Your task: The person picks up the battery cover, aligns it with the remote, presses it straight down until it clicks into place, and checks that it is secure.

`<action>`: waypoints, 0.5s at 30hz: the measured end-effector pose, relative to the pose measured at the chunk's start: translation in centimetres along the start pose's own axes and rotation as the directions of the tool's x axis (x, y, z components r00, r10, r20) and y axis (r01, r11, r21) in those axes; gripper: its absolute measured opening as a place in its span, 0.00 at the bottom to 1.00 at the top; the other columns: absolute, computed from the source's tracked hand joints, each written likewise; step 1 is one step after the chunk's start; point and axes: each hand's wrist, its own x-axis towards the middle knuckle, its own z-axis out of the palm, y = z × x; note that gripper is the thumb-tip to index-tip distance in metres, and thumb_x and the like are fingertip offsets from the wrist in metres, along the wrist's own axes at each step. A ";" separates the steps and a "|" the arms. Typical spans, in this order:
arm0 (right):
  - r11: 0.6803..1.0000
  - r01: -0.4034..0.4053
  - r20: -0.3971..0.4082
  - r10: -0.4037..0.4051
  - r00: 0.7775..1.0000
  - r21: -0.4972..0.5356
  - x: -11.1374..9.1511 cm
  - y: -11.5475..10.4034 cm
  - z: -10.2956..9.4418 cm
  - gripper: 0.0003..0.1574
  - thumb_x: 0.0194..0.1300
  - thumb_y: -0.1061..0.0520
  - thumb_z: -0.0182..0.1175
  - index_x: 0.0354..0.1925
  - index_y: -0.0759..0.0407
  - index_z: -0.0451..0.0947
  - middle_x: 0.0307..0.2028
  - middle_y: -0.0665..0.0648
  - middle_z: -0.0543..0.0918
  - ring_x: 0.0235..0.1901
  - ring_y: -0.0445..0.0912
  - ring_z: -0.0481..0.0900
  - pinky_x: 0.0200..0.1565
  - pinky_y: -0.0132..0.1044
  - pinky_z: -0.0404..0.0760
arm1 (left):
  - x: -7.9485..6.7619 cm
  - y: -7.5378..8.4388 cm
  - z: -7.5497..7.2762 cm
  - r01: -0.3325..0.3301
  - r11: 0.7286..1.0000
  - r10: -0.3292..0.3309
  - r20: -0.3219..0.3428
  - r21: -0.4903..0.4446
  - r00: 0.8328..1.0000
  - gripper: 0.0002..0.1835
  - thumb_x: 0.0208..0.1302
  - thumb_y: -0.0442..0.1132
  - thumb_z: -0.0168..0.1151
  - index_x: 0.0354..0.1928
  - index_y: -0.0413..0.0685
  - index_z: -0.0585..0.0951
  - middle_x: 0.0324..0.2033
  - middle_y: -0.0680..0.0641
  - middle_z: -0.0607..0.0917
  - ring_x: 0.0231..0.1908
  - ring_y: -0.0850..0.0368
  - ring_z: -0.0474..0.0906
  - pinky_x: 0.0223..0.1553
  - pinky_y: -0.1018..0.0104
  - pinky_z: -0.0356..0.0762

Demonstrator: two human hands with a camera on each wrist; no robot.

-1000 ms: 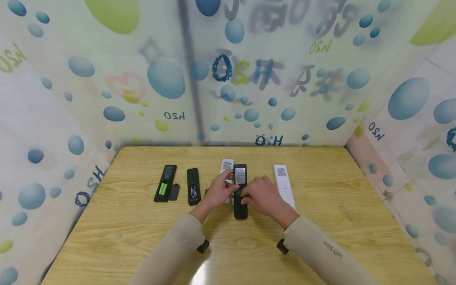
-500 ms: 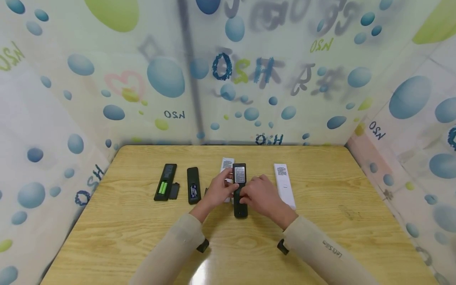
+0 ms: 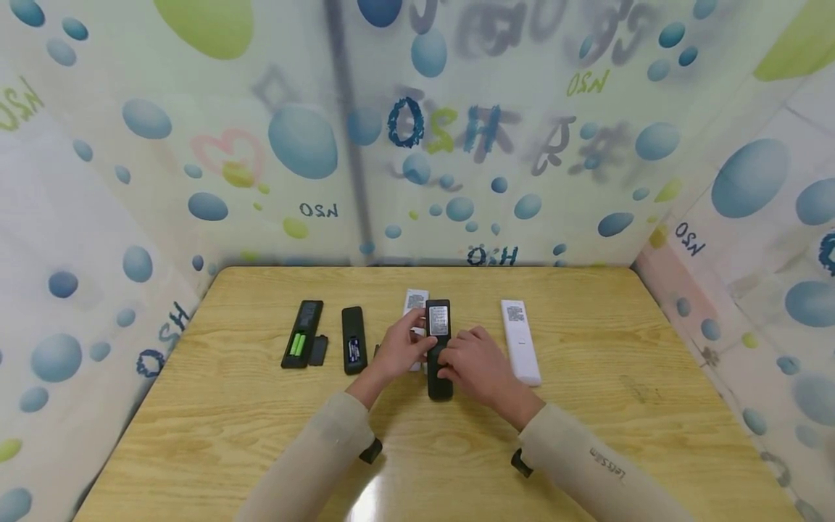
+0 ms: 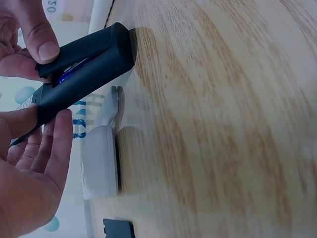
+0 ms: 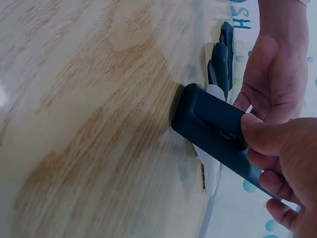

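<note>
Left of the rightmost white remote (image 3: pixel 521 344), a black remote (image 3: pixel 440 386) slants, back facing the person, long axis running away from them, its labelled end farther and higher above the table (image 3: pixel 652 326). The left hand (image 3: pixel 399 350) grips its sides; the right hand's (image 3: pixel 478 362) thumb and fingers pinch its part-lifted battery cover (image 4: pixel 81 49).

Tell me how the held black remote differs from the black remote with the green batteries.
The held remote tilts in the left hand; the green-battery remote lies on the table.
The held remote's cover sits ajar; the green-battery remote's cover lies beside it.
The held remote has a white label; the green-battery remote's label is dark.
Both are black, backs facing up.
</note>
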 end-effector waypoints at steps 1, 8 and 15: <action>1.000 -0.001 -0.008 0.001 1.000 0.002 0.0 0.0 0.0 0.08 0.58 0.43 0.68 0.33 0.43 0.85 0.32 0.43 0.85 0.36 0.41 0.75 0.45 0.38 0.70 | 0.0 0.0 0.0 -0.001 1.000 0.001 0.001 0.000 1.000 0.25 0.68 0.33 0.59 0.66 0.53 0.69 0.51 0.42 0.77 0.39 0.54 0.81 0.31 0.64 0.85; 1.000 -0.018 -0.051 0.018 0.999 -0.002 -0.1 -0.3 0.1 0.08 0.57 0.43 0.70 0.32 0.43 0.84 0.31 0.43 0.85 0.36 0.41 0.76 0.45 0.38 0.70 | -0.1 -0.1 0.0 -0.006 1.000 0.006 -0.006 -0.011 1.000 0.25 0.68 0.32 0.59 0.66 0.53 0.69 0.51 0.41 0.77 0.39 0.54 0.81 0.32 0.61 0.86; 0.999 -0.041 -0.068 0.041 0.997 0.008 -0.2 -0.4 0.1 0.09 0.56 0.44 0.71 0.31 0.43 0.82 0.30 0.43 0.84 0.37 0.41 0.76 0.46 0.39 0.71 | -0.1 -0.1 0.1 -0.017 1.000 0.017 -0.008 -0.010 1.000 0.25 0.68 0.32 0.59 0.66 0.51 0.68 0.51 0.41 0.77 0.39 0.54 0.82 0.32 0.59 0.86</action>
